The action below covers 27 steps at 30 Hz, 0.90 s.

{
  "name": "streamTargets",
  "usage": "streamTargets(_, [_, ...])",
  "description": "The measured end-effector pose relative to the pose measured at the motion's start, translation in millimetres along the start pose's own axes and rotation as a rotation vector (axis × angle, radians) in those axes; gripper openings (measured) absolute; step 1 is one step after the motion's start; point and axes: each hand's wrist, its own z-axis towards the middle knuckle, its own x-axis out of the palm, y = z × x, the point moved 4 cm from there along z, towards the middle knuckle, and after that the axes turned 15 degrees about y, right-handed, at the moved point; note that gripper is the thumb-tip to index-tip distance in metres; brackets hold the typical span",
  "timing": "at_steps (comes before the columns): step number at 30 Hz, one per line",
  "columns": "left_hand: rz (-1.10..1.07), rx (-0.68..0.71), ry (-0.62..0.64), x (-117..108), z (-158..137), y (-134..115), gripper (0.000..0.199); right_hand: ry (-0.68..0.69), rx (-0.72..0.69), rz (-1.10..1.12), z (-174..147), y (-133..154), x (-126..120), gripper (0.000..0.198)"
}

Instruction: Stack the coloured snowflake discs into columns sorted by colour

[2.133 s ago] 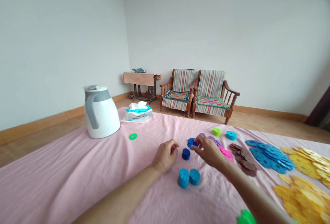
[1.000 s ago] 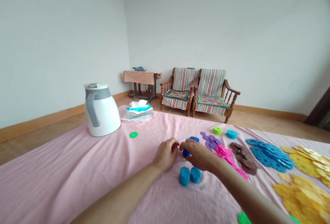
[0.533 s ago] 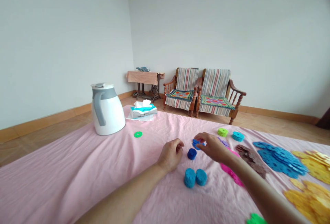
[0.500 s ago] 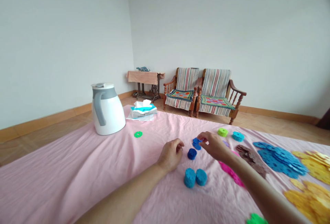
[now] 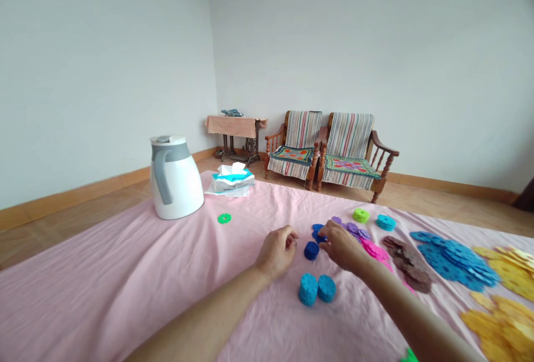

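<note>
My right hand reaches over the small loose pile of dark blue notched plastic discs, its fingertips pinched on a disc there and partly covering it. My left hand rests on the pink cloth with fingers curled closed; whatever may be inside them is hidden. Between the hands stands a short dark blue disc stack. Nearer to me, two light blue disc stacks, a taller one and a shorter one, stand side by side.
Purple discs, pink discs, brown discs, blue discs and yellow discs lie to the right. Lime and turquoise stacks stand behind. A white jug, tissue box and green disc are left.
My right hand has shifted slightly right and toward me at the dark blue pile, uncovering purple and pink discs. My left hand stays almost still.
</note>
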Motion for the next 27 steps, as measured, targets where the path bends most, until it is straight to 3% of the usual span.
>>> streamTargets(6, [-0.003, -0.006, 0.002, -1, 0, -2, 0.019, -0.024, 0.007, 0.038, -9, 4, 3, 0.019])
streamTargets(13, [-0.011, -0.007, 0.000, -2, 0, -4, 0.021, -0.117, 0.083, 0.330, -8, -6, -7, 0.014])
streamTargets(19, [-0.013, -0.019, 0.004, -3, -1, -5, 0.022, -0.055, 0.074, 0.592, -6, -4, -10, 0.021])
streamTargets(27, [-0.021, -0.006, 0.001, -2, -1, -4, 0.022, -0.014, 0.046, 0.720, 6, -3, 4, 0.014])
